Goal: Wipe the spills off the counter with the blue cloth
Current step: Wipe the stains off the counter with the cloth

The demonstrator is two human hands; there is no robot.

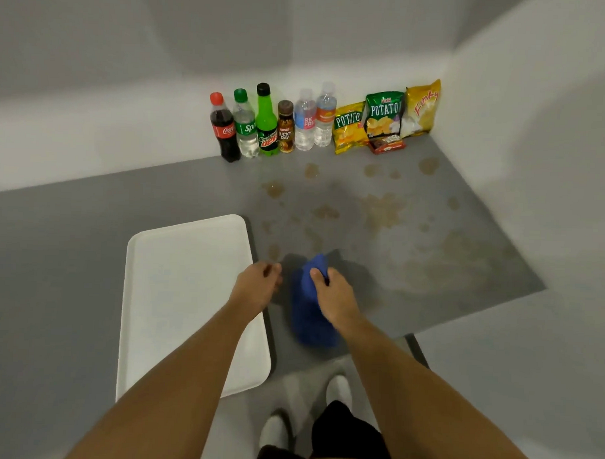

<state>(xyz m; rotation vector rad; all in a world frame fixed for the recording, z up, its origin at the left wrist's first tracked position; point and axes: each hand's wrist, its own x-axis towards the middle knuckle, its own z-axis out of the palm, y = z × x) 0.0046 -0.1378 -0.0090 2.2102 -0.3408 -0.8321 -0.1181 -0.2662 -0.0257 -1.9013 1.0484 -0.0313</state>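
Note:
My right hand (333,295) grips the blue cloth (308,318), which hangs bunched and blurred over the front part of the grey counter (88,242). My left hand (258,286) hovers beside it at the white tray's right edge, fingers curled with nothing in them. Brownish spills (384,211) spread over the counter beyond and to the right of the cloth, with a wide faint smear (447,265) near the right edge.
A white tray (185,294) lies at the left front. Several drink bottles (267,125) and snack bags (384,115) line the back wall. White walls close the back and right. My feet (338,390) show below the counter's front edge.

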